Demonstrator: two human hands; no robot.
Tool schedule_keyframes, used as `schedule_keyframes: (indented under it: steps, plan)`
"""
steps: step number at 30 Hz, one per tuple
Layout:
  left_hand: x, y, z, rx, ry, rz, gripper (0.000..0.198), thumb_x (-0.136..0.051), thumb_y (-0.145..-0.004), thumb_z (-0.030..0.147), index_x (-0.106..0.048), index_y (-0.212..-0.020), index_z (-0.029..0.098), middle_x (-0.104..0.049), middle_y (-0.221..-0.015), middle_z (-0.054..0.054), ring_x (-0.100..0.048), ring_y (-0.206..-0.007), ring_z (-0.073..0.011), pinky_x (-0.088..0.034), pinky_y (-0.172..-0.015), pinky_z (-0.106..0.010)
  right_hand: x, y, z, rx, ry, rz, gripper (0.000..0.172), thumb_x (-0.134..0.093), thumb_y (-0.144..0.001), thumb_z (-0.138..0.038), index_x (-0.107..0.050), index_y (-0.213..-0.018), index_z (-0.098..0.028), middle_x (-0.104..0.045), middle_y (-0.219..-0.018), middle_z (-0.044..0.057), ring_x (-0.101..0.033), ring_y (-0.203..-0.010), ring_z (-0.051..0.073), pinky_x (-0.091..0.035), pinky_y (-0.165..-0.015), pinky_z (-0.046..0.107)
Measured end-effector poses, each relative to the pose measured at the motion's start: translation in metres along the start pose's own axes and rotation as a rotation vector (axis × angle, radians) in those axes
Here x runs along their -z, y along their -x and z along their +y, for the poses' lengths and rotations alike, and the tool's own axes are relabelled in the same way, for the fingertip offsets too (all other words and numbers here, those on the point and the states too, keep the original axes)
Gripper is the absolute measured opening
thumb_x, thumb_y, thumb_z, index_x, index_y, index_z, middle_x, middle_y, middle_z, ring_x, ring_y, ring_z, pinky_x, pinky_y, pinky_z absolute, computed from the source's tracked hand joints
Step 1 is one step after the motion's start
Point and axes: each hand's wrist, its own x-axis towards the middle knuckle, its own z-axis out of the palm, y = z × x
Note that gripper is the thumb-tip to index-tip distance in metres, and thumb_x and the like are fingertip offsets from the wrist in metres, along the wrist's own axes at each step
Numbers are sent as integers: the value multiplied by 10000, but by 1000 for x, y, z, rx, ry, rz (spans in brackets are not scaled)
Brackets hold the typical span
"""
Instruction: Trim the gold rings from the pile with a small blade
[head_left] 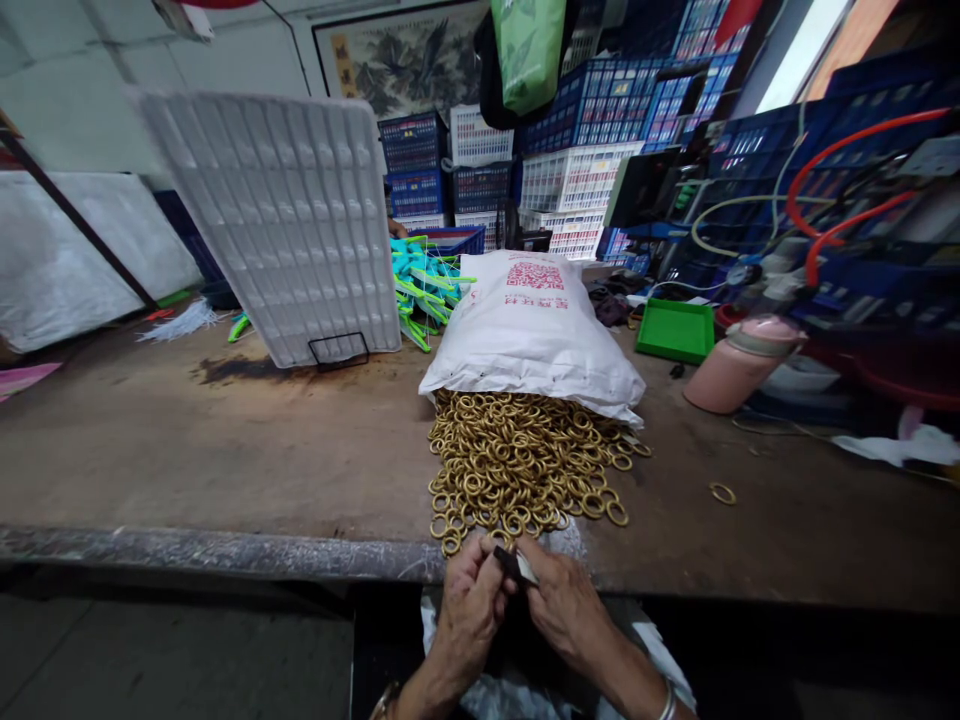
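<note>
While left hand (474,592) pinches it, a dark strip (508,563) slants down rightward.

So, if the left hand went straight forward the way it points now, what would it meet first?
The left hand would likely meet the pile of gold rings first, though depth is unclear.

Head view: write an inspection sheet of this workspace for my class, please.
Surface: brown tabletop, dark stain by the ribbed panel.
Job's things: brass-coloured rings heaped at the mouth of a white sack; a lone ring lies apart at right.
Clutter: green tray and pink bottle, right of the sack.
Hands: left hand and right hand close together, both holding a small dark-and-white piece.
Cables: red tube and pale cable looping at right.
Surroundings: stacked crates and framed picture behind.
</note>
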Motion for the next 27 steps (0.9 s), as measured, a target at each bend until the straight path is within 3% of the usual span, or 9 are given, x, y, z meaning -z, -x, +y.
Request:
schedule_keyframes:
  steps: [7,11,17,22,27]
  plan:
    - [-2,16,-1,69,71,-86,365,-596,-687,508,-489,-683,160,-412,-425,80,-243,-311,-11,-148,-330,-161,9,-3,32,-168,239,138,263,-361,-673,-20,-501,-828,-180,-601,-628,29,-526,-530,147,-224,-498,240]
    - [1,18,-5,134,240,-121,353,-581,-709,497,-487,-705,156,-514,-546,39,-303,-326,-11,-175,-305,-146,13,-1,54,-159,225,264,175,-366,-744,-97,-489,-819,-196,-585,-593,10,-527,-523,144,-243,-501,237]
    - [10,12,-9,164,321,-83,314,-595,-716,432,-509,-711,131,-575,-675,-27,-446,-432,-48,-258,-324,-138,1,4,41,-108,228,273,50,-449,-780,-216,-467,-826,-224,-632,-756,14,-579,-639,165,-286,-529,243]
    - [11,10,-6,231,421,-97,291,-630,-670,382,-521,-819,157,-573,-632,-6,-490,-449,-81,-284,-326,-141,-3,1,29,-87,245,257,104,-428,-771,-149,-464,-829,-228,-612,-788,6,-567,-664,149,-274,-534,238]
    - [12,8,-9,258,452,-80,289,-646,-647,384,-515,-630,127,-558,-673,-21,-518,-531,-89,-332,-367,-149,-4,-2,28,-117,237,231,133,-399,-747,-117,-467,-810,-213,-579,-822,27,-538,-677,153,-278,-544,239]
